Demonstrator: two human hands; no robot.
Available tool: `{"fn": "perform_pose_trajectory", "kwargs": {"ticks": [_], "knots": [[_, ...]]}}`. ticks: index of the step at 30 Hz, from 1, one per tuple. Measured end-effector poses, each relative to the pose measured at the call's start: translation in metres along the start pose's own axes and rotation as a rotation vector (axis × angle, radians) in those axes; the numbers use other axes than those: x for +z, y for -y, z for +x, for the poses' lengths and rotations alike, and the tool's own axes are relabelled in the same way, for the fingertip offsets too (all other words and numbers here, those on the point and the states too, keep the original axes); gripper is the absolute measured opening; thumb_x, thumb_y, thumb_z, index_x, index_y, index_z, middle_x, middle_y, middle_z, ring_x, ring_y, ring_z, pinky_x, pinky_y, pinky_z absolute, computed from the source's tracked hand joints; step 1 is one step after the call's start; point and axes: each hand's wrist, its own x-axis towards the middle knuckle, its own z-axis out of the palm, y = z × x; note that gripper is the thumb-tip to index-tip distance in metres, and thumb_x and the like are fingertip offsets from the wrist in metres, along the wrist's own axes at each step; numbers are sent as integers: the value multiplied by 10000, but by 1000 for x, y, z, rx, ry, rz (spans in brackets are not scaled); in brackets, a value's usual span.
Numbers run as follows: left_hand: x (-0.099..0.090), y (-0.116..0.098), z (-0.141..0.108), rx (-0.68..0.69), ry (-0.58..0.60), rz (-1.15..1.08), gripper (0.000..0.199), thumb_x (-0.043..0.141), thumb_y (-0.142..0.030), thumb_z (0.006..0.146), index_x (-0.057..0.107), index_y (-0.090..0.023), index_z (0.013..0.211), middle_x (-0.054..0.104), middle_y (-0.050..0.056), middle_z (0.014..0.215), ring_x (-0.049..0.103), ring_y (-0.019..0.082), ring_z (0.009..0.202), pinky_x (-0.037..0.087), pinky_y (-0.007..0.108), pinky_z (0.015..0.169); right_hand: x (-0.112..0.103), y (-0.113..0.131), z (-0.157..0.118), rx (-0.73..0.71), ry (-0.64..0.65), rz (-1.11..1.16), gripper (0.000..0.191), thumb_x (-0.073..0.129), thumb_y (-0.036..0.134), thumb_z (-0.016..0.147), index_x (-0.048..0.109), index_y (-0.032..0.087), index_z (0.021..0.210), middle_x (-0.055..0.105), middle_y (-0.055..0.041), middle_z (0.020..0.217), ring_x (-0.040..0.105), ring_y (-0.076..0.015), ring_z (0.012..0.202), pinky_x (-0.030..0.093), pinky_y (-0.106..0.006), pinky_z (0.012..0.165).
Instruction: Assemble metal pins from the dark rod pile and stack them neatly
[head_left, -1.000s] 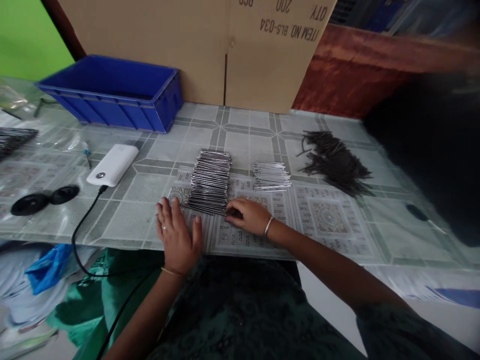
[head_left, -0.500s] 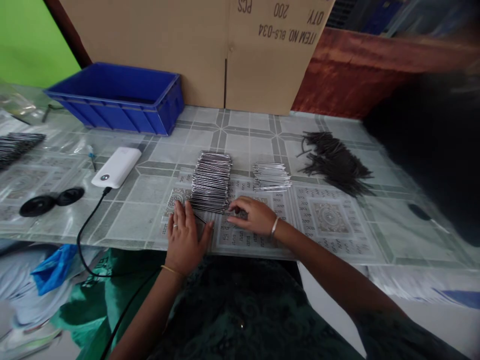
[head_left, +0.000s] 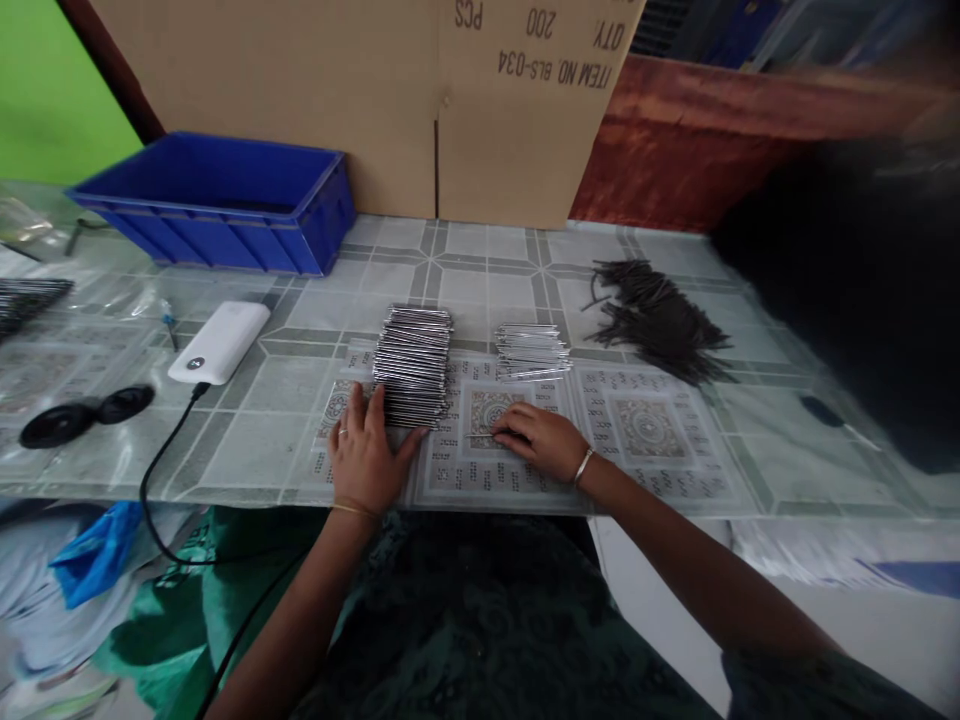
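Observation:
A dense stack of thin shiny metal rods (head_left: pixel 412 365) lies on the patterned plastic table cover. Against its lower left side rests my left hand (head_left: pixel 367 455), fingers and thumb spread, its fingertips at the ends of the rods. My right hand (head_left: pixel 544 440) is closed in a pinch to the right of the stack, low over the printed square. A thin, light rod end sticks out leftward from its fingertips; the rest is hidden by the fingers. Beyond that hand lies a smaller, looser bunch of silvery rods (head_left: pixel 532 352).
Dark thin strips (head_left: pixel 660 320) lie heaped at the right. To the left are a white power bank (head_left: pixel 221 342) with a black cable and a black round-ended object (head_left: pixel 86 415). A blue crate (head_left: pixel 225 210) stands behind, beside a cardboard box (head_left: pixel 502 150). A blurred dark shape (head_left: pixel 847 300) fills the far right.
My right hand has moved right, away from the near end of the stack, and its fingers have closed together. My left hand has stayed by the stack. The whole view has shifted slightly.

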Motion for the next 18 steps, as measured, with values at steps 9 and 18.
{"fn": "perform_pose_trajectory", "kwargs": {"ticks": [9, 18], "knots": [[12, -64, -14, 484, 147, -64, 313, 459, -343, 963, 635, -244, 1202, 639, 81, 1239, 576, 260, 1105, 453, 430, 913, -20, -26, -30, 83, -246, 180, 343, 489, 348, 983, 566, 232, 1297, 647, -75, 1119, 624, -185, 1022, 509, -346, 918], [31, -71, 8, 575, 165, -7, 283, 408, -313, 980, 672, -212, 989, 670, 73, 1041, 610, 249, 908, 450, 418, 823, -33, -73, -96, 294, -323, -111, 266, 487, 273, 974, 690, 261, 1145, 655, -76, 1146, 588, -234, 1099, 394, -462, 1041]]}}
